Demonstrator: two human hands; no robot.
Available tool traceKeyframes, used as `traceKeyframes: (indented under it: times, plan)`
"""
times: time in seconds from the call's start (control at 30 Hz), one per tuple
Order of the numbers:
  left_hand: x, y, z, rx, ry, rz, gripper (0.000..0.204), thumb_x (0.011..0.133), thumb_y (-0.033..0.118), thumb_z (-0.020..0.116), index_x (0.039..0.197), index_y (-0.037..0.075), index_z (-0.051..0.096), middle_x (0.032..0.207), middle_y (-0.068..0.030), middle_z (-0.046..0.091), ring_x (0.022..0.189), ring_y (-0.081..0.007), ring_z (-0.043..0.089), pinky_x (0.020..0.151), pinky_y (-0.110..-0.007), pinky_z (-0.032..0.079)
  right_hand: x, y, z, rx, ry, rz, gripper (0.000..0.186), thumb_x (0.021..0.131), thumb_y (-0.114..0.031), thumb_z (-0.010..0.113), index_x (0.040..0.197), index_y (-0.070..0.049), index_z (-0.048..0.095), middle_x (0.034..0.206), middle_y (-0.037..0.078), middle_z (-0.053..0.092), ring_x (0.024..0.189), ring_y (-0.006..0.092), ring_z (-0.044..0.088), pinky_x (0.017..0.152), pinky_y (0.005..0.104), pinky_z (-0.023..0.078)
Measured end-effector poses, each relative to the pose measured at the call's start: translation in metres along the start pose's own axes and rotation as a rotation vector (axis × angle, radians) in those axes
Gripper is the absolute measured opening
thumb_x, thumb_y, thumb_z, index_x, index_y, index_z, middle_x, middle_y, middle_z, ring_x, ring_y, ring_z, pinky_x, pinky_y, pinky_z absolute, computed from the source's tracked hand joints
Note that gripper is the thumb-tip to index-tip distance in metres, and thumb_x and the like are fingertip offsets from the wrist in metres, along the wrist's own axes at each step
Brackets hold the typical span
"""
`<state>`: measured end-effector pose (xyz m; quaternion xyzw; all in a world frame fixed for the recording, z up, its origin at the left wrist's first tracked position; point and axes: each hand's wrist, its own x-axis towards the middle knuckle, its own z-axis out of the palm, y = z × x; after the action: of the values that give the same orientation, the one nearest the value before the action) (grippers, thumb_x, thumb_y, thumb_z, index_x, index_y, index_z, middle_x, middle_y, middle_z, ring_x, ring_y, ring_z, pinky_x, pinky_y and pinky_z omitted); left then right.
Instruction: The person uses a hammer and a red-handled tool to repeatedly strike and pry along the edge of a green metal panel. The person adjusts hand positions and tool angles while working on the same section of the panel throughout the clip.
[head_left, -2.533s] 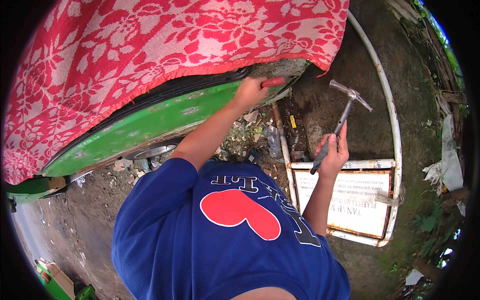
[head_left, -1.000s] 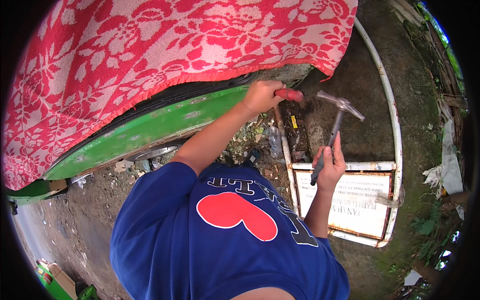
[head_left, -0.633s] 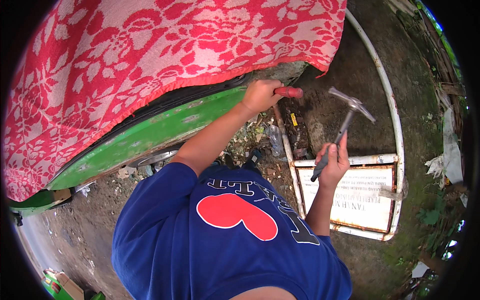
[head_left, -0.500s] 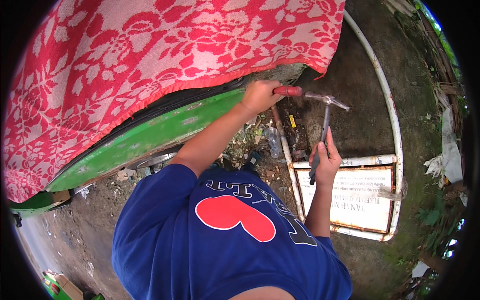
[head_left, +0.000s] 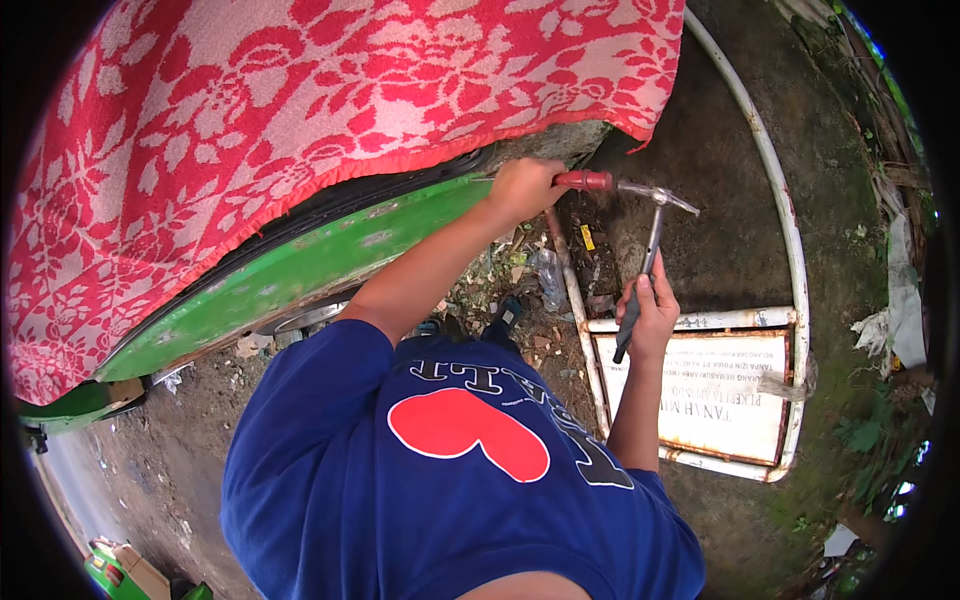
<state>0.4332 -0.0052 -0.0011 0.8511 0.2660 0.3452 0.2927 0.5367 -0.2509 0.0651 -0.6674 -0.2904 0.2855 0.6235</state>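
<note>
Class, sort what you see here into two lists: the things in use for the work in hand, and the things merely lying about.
In use:
left hand
red-handled tool, held against the green panel
right hand
hammer, head at the tool's end

Lying about:
white-framed sign on the ground
litter
red floral cloth draped over the panel

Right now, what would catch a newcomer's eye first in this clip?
The red floral cloth draped over the green vehicle body fills the upper left. Just below its right corner, the left hand grips a red-handled tool against the body's edge, and the right hand holds a hammer with its head at the tool's end. A rusty white-framed sign lies on the ground, lower right.
</note>
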Motion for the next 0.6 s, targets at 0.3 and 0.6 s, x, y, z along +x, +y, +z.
traceKeyframes:
  times: [0.3, 0.6]
  plan:
    - [-0.003, 0.001, 0.003, 0.022, -0.011, 0.033, 0.018, 0.079, 0.028, 0.071, 0.083, 0.010, 0.066, 0.075, -0.0126, 0.066, 0.073, -0.0352, 0.065, 0.065, -0.046, 0.052, 0.005, 0.007, -0.009, 0.187, 0.051, -0.007, 0.051, 0.100, -0.012, 0.053, 0.149, -0.008, 0.039, 0.072, 0.002, 0.053, 0.055, 0.0087, 0.050, 0.049, 0.0229, 0.044]
    - [-0.020, 0.013, 0.014, 0.063, -0.118, 0.097, 0.017, 0.076, 0.026, 0.072, 0.079, 0.011, 0.064, 0.076, -0.0100, 0.067, 0.074, -0.0321, 0.066, 0.064, -0.044, 0.052, -0.005, 0.029, -0.028, 0.213, 0.106, 0.029, 0.053, 0.100, -0.012, 0.052, 0.150, -0.008, 0.035, 0.071, 0.004, 0.054, 0.051, 0.0101, 0.051, 0.045, 0.0232, 0.045]
